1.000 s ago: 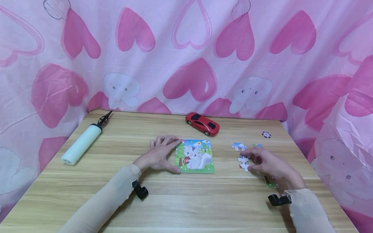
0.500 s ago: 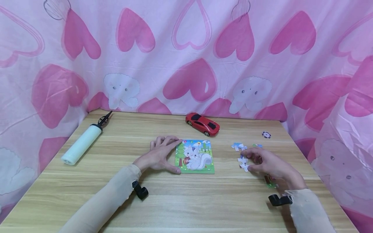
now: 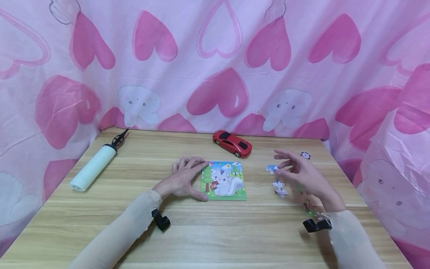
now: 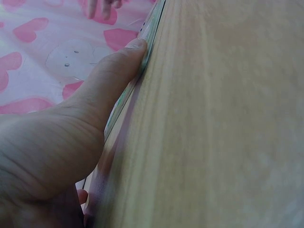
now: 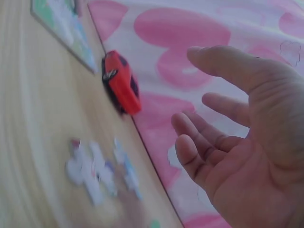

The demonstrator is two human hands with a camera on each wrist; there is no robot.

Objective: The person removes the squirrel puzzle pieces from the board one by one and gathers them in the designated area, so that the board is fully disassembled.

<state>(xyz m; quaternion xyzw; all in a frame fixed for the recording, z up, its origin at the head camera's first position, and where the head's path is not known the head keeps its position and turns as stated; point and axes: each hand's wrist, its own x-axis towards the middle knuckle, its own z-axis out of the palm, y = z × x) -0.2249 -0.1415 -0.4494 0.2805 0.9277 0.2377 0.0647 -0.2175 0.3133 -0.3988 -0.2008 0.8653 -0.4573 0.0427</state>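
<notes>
A square jigsaw puzzle (image 3: 224, 181) with a white squirrel picture lies flat on the wooden table. Along its left side rests my left hand (image 3: 183, 179), index finger at the top corner and thumb at the bottom one. In the left wrist view the straight thumb (image 4: 107, 78) touches the puzzle's edge. My right hand (image 3: 304, 175) hovers over loose pieces on the right, palm bare and fingers apart. Below it lie a white puzzle piece (image 3: 279, 189), a blue sky piece (image 3: 270, 169) and a brown-green piece (image 3: 310, 209). Another greenish piece is partly hidden by that hand.
A red toy car (image 3: 231, 144) stands behind the puzzle. At the far left lies a pale green hand pump (image 3: 94, 168) with a black nozzle. A small black-and-white round token (image 3: 305, 155) sits at the back right. A pink heart-patterned curtain (image 3: 215, 74) borders the table.
My right hand has risen from the white piece and moved away from me, its fingers spreading. That piece stays on the table. The left hand keeps its place at the puzzle.
</notes>
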